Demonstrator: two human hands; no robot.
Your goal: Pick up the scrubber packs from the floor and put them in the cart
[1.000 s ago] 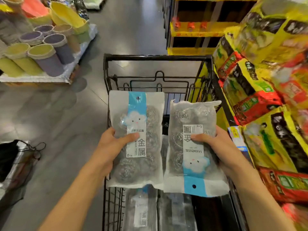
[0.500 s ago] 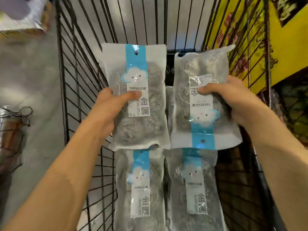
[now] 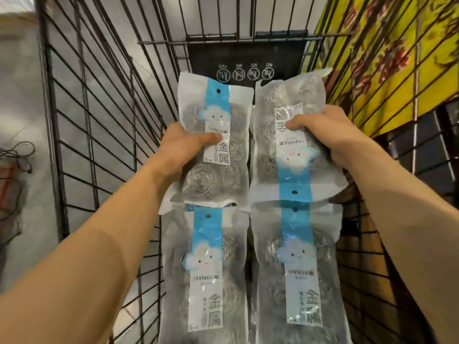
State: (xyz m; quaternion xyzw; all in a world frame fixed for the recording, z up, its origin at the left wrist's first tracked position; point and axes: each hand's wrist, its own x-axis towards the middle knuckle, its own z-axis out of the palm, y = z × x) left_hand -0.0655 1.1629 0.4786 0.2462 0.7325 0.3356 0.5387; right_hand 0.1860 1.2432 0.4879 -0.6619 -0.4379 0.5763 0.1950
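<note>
My left hand (image 3: 183, 147) grips a scrubber pack (image 3: 221, 170) with a blue stripe and cloud label, held upright deep inside the black wire cart (image 3: 99, 115). My right hand (image 3: 330, 135) grips a second scrubber pack (image 3: 293, 175), turned upside down, beside the first. Both packs hover near the cart's far end, over the top edges of two more scrubber packs that lie flat on the cart bottom, one on the left (image 3: 206, 281) and one on the right (image 3: 298, 276). All packs hold coiled steel scrubbers behind clear plastic.
A black plate with warning icons (image 3: 246, 63) closes the cart's far end. Yellow packaged goods (image 3: 397, 70) press against the cart's right wall. Grey floor (image 3: 19, 95) and a bag with black cords (image 3: 15, 160) lie left of the cart.
Both hands have carried their packs down and forward into the cart, toward its far end. The view has dropped from over the cart's handle to deep inside the basket.
</note>
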